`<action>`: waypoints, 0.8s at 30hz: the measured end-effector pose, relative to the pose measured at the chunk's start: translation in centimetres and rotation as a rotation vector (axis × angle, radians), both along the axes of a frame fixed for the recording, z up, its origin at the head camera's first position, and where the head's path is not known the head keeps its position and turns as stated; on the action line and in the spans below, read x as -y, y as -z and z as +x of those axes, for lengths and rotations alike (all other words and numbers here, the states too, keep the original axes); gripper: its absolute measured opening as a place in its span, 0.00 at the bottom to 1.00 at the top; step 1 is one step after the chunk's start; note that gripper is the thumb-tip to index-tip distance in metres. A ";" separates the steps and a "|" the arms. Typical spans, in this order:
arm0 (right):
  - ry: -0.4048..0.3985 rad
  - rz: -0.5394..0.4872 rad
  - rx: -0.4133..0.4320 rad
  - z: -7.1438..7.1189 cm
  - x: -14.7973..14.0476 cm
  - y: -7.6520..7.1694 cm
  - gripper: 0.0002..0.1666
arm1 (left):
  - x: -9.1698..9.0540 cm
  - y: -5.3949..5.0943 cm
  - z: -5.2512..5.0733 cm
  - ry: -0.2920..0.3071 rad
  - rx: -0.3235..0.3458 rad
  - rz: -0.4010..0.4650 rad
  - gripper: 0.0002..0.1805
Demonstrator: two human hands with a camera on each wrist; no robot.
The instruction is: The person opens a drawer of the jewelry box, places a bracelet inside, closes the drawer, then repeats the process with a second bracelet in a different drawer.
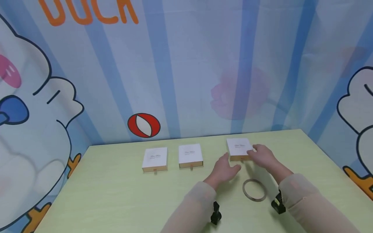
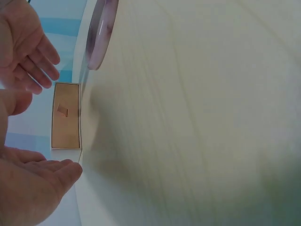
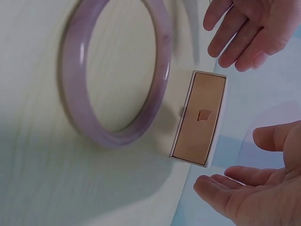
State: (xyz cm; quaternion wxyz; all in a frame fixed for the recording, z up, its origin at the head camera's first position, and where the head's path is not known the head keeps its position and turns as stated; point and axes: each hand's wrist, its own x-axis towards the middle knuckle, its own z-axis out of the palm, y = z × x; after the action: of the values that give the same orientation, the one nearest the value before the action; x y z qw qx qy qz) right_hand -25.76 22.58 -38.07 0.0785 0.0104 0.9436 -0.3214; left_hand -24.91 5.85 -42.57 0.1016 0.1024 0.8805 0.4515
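Observation:
A white box with a tan drawer front (image 1: 239, 147) lies at the back right of the table, between my two hands. My left hand (image 1: 223, 169) is at its left front side, palm inward, fingers extended and thumb spread. On the other side, my right hand (image 1: 262, 156) has its fingers pointing at the box. In the right wrist view, small gaps separate both hands from the box (image 3: 197, 117); a little pull tab shows on its drawer. Nearer me, a pale purple bangle (image 1: 244, 191) lies flat between my forearms, large in the right wrist view.
Two similar white boxes, one in the middle (image 1: 190, 152) and one farther left (image 1: 155, 157), lie along the back of the pale green table (image 1: 116, 197). A printed blue-striped backdrop (image 1: 192, 64) stands directly behind the table. Black wrist mounts hang below both sleeves.

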 end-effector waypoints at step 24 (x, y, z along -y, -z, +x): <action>0.053 -0.078 0.018 -0.2 0.0 1.5 0.19 | -0.4 0.2 -0.1 0.003 0.052 0.023 0.46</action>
State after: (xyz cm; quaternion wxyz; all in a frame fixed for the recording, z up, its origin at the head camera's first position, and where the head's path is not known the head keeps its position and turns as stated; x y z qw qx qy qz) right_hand -25.93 22.53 -39.60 0.0787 0.0352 0.9290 -0.3599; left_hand -24.97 6.29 -42.80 0.1239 0.0931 0.8721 0.4641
